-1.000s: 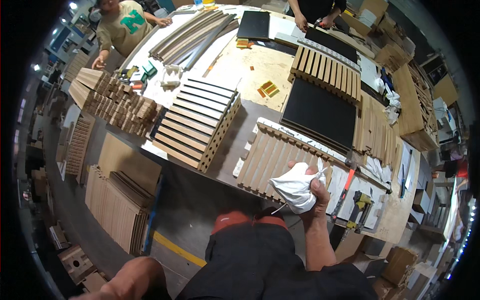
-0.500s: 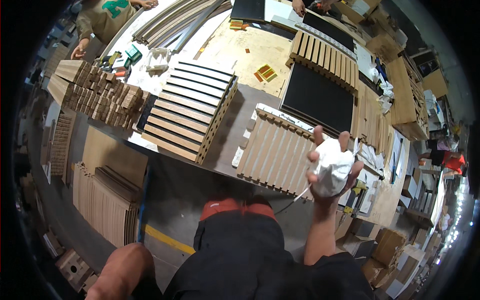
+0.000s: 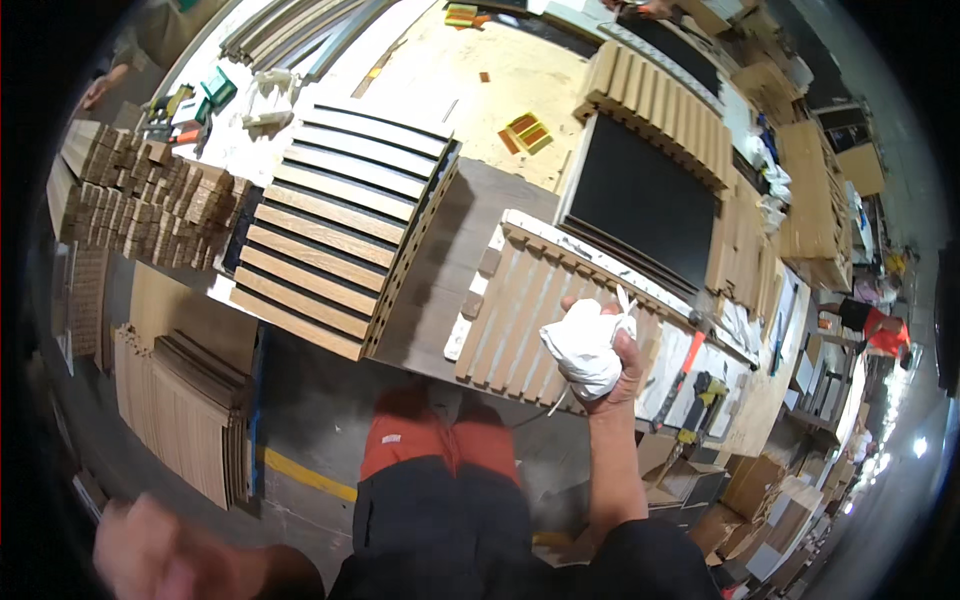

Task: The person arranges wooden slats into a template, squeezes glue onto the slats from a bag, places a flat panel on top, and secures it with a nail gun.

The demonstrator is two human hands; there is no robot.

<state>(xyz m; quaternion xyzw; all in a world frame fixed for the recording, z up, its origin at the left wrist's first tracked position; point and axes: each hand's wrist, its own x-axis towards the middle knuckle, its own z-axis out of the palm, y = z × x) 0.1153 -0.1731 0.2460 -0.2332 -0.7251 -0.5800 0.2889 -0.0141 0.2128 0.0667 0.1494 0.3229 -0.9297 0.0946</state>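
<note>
Your right hand [image 3: 610,350] has its fingers bunched tight round the white rag [image 3: 583,350] over the slatted wood panel [image 3: 530,310] at the worktop's near edge, mid-wipe, so press it down flat next; your left hand [image 3: 150,555] is too blurred to read.

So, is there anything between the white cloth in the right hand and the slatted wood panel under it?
Nothing visible. The right hand holds the bunched white cloth directly over the light slatted wood panel, and the slats beneath it look bare. Whether the cloth touches the panel cannot be told.
</note>
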